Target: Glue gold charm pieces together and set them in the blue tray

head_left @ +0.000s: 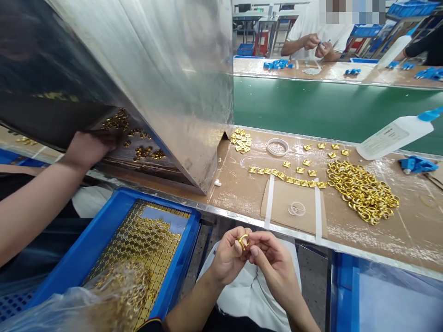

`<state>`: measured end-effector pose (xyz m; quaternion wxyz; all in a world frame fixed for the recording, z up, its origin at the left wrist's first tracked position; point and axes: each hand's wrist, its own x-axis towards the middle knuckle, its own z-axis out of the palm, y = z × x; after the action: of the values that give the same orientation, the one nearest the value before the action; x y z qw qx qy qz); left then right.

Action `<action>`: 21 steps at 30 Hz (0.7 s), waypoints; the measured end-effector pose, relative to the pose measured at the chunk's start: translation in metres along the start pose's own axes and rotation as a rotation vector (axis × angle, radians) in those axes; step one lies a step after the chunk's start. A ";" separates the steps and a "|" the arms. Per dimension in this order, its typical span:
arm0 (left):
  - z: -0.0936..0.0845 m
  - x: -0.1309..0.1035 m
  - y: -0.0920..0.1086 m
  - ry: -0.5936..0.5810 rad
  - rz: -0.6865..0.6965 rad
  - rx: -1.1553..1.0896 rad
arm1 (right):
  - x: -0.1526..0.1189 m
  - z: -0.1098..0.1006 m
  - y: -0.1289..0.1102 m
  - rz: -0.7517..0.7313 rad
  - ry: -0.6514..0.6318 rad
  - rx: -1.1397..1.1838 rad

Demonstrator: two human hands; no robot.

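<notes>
Above my lap, my left hand [231, 258] pinches a gold ring-shaped piece [243, 241] between thumb and fingers. Fingers of my right hand [272, 265] are closed against the same piece from the other side. Beyond my hands, a cardboard pad [284, 207] is taped to the bench, with clear rings [296, 209] on it. Behind the pad runs a row of small gold square pieces [282, 176]. A heap of gold rings [363, 189] lies right of the row, and a small pile of gold squares [241, 139] lies to its left.
A metal housing [173, 83] rises at left, where another person's arm [38, 198] reaches in. Below sits a blue tray [188, 258] of gold parts under a plastic bag [79, 304]. A tape roll [277, 146], white bottle [394, 136] and blue piece [417, 164] lie on the bench.
</notes>
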<state>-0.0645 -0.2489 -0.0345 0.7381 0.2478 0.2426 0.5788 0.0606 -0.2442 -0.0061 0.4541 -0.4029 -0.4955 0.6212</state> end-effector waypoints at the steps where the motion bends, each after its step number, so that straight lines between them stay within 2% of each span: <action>1: 0.000 0.000 -0.001 -0.004 -0.005 -0.009 | 0.000 0.000 -0.001 0.005 0.007 -0.010; 7: -0.001 0.001 -0.001 -0.063 -0.012 -0.002 | 0.001 0.000 -0.003 -0.025 0.056 0.003; 12: 0.001 0.001 0.004 -0.036 -0.082 -0.081 | 0.002 -0.001 -0.005 -0.044 0.054 -0.016; 21: 0.003 0.004 0.003 0.007 -0.098 -0.107 | 0.001 -0.004 -0.002 -0.049 0.051 -0.059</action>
<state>-0.0643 -0.2451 -0.0303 0.7770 0.1937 0.2256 0.5548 0.0647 -0.2421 -0.0049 0.4698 -0.4195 -0.5116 0.5845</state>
